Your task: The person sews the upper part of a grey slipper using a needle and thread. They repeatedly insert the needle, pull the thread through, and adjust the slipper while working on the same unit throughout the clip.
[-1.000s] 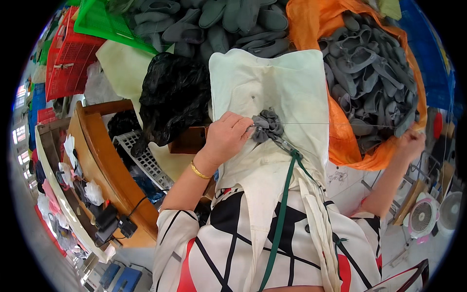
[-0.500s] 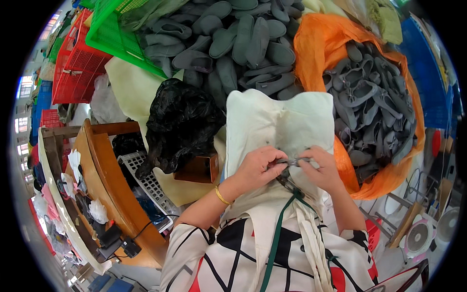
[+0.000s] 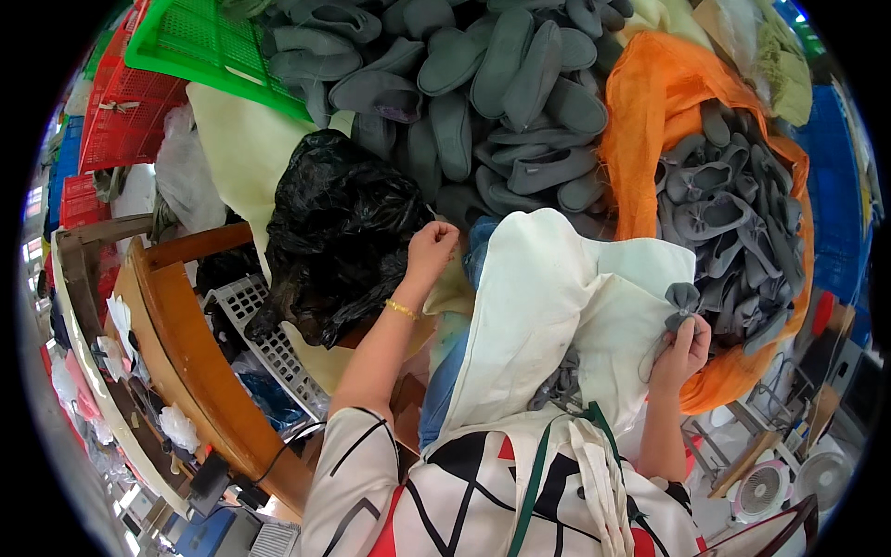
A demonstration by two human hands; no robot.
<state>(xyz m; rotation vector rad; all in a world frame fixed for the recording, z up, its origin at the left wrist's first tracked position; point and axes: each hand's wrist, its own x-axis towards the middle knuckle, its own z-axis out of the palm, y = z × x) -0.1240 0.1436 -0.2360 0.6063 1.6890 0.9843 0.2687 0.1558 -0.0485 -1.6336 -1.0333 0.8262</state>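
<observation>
A small grey fabric bow (image 3: pixel 683 298) is pinched in the fingertips of my right hand (image 3: pixel 682 351), over the right part of the off-white cloth (image 3: pixel 538 269) spread on my lap. My left hand (image 3: pixel 432 251) is raised beside the black plastic bag (image 3: pixel 348 204), its fingers pressed together. Whether a thread or something else small is between them I cannot make out. Several loose grey pieces (image 3: pixel 559 379) lie in a fold of the cloth close to my body. A dark green strap (image 3: pixel 535 473) hangs down my front.
Grey cloth shoes (image 3: pixel 501 65) are heaped ahead of me. To the right, an orange sack (image 3: pixel 640 111) holds more grey shoes (image 3: pixel 724 218). Green (image 3: pixel 209 46) and red crates (image 3: pixel 135 93) stand far left, nearer a wooden table (image 3: pixel 181 325) and a white plastic basket (image 3: pixel 264 325).
My hands have come apart from the middle of the lap cloth. The left went up beside the black bag; the right moved rightward, with the bow now plainly seen. The whole view has shifted.
</observation>
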